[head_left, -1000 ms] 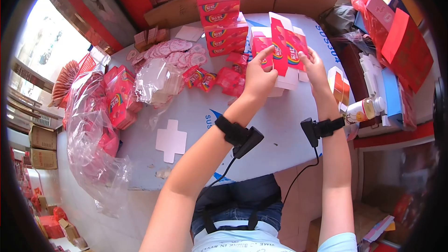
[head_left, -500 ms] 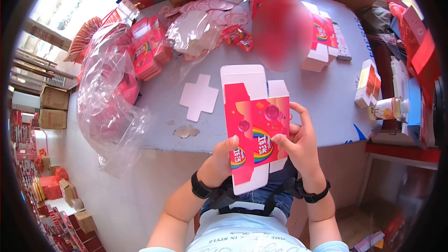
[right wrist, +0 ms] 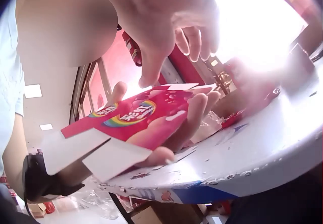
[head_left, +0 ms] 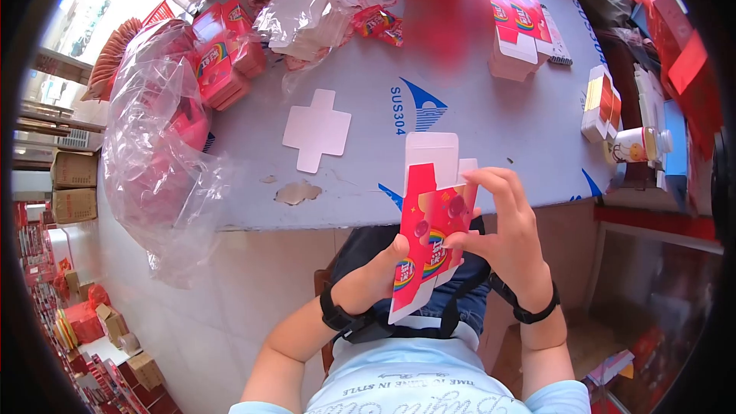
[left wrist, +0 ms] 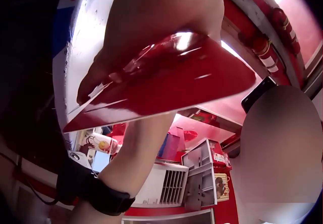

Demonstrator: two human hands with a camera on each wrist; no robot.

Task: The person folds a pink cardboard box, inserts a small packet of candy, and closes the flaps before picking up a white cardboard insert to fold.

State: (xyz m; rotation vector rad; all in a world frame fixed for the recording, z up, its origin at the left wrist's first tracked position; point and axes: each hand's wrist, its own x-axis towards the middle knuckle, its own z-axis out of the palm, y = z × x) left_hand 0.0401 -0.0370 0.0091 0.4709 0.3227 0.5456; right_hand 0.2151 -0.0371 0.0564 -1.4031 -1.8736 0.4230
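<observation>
In the head view, a red printed carton (head_left: 437,222) with a rainbow logo is held over the lap, just off the table's front edge. White flaps stick out at both its ends. My left hand (head_left: 369,279) grips it from the left side, its thumb along the edge. The right wrist view shows the left fingers (right wrist: 196,114) curled round the carton from beneath. Over the carton's right side is my right hand (head_left: 515,239), thumb and fingers spread apart. Its thumb tip is close over the printed face. The left wrist view shows the carton's glossy red underside (left wrist: 181,83).
A white cross-shaped card (head_left: 317,132) lies on the grey table (head_left: 475,130). Stacked red cartons (head_left: 222,69) and a clear plastic bag (head_left: 146,153) are at left. Small red packets (head_left: 377,26) and boxed cartons (head_left: 515,50) stand farther back; a bottle (head_left: 636,146) is at right.
The hands came back from the boxed cartons toward the body with one carton. Since then the carton has turned and tilted, and the right hand has loosened from its side, fingers spread.
</observation>
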